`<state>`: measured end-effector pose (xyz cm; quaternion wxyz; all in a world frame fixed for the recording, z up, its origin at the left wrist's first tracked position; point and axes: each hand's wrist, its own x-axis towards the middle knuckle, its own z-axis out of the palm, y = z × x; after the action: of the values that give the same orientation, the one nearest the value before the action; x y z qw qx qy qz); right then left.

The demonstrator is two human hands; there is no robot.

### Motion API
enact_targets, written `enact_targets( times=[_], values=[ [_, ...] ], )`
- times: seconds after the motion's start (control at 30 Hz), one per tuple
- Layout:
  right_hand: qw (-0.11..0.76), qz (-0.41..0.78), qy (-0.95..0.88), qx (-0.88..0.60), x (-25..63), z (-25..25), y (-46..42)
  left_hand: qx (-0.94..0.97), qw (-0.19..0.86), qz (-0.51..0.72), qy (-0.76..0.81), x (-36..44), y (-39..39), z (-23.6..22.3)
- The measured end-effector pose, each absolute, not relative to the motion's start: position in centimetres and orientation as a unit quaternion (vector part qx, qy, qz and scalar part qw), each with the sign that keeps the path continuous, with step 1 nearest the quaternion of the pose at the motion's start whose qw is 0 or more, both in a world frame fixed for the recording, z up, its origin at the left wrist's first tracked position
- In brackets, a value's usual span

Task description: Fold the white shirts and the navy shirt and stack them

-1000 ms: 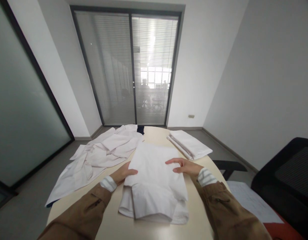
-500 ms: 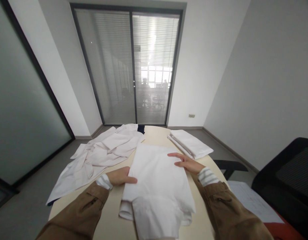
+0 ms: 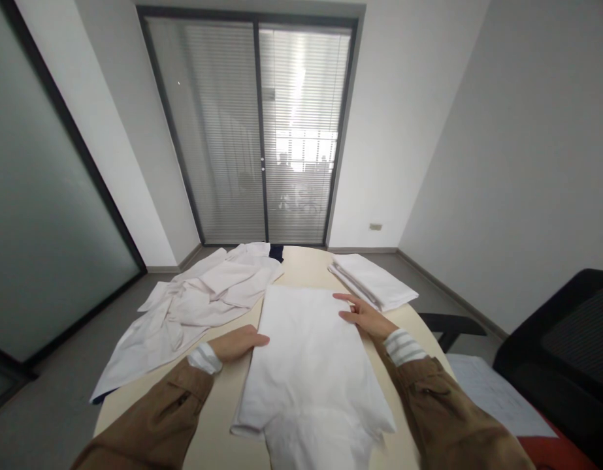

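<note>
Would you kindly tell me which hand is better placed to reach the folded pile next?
Probably the right hand: it is at the right edge of the garment, near the folded pile, while the left hand is at the left edge.

Small office room: black-framed glass partition (image 3: 260, 98) with white slatted blinds (image 3: 304, 85), black mesh-backed chair (image 3: 578, 336), rounded cream table (image 3: 304, 263), plain white walls (image 3: 396, 124).

We note bright glare through glass door (image 3: 264, 130); wall (image 3: 517, 143) far right of door dim grey; slight softness, wide-angle stretch farthest from door.
</note>
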<state>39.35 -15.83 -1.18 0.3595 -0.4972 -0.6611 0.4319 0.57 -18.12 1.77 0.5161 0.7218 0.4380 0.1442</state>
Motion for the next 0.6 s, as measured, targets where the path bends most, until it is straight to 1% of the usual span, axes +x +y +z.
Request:
enact_targets(
  times=[0.1, 0.17, 0.23, 0.33, 0.47, 0.6],
  values=[
    [0.326, 0.463, -0.659, -0.495, 39.4, -0.5, -16.3, 0.73, 0.543, 0.096, 0.403, 0.2, -18.2, 2.1],
    [0.338, 0.494, -0.636, -0.488, 39.2, -0.2, -16.5, 0.688, 0.584, 0.118, 0.415, 0.5, -18.2, 1.7],
    [0.357, 0.513, -0.61, -0.487, 38.9, -0.1, -16.6, 0.635, 0.602, 0.168, 0.454, 0.8, -18.1, 0.9],
    [0.353, 0.507, -0.611, -0.495, 38.6, 0.0, -16.7, 0.618, 0.604, 0.198, 0.463, 1.1, -17.9, -0.1],
    [0.318, 0.494, -0.633, -0.504, 38.6, 0.2, -16.8, 0.622, 0.638, 0.157, 0.425, 0.8, -17.9, 0.1],
    [0.325, 0.49, -0.627, -0.511, 38.6, -0.3, -16.7, 0.635, 0.626, 0.133, 0.432, 0.7, -18.2, 0.8]
  ],
)
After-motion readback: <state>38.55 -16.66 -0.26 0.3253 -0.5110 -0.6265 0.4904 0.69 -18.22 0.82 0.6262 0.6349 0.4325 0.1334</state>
